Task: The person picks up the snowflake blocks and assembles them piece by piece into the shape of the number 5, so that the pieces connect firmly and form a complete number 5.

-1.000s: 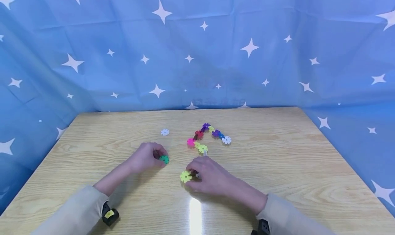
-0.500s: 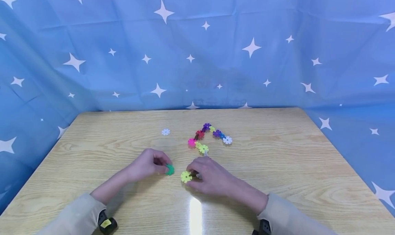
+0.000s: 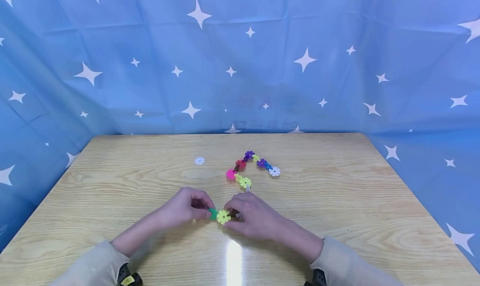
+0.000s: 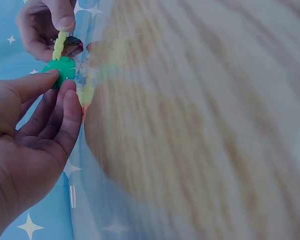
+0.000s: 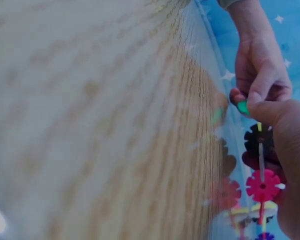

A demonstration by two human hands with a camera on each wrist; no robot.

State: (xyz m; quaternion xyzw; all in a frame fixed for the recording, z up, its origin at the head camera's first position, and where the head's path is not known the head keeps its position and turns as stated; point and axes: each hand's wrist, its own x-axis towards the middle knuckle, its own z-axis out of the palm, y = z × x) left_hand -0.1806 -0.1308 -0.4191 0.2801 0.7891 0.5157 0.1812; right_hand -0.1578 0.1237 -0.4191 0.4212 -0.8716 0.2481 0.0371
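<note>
My left hand (image 3: pixel 185 209) pinches a green notched snowflake disc (image 4: pixel 64 69) between thumb and fingers. The edge of that disc meets a yellow disc (image 3: pixel 223 217) at the end of a linked chain; I cannot tell whether their slots interlock. My right hand (image 3: pixel 255 215) grips the near end of this chain, just behind the yellow disc. Among its fingers, the right wrist view shows a dark disc (image 5: pixel 255 140), joined by a pale one seen edge-on to a pink disc (image 5: pixel 263 185). Part of the chain is hidden under the right hand.
Beyond the right hand the chain bends across the wooden table (image 3: pixel 337 202), through yellow, pink, red and purple discs to a white end disc (image 3: pixel 274 171). A loose white disc (image 3: pixel 200 161) lies at the back left. A blue star-patterned cloth (image 3: pixel 240 69) hangs behind.
My left hand has moved right and toward me with the green disc, bringing it up against the yellow disc. The right hand stays almost in place.
</note>
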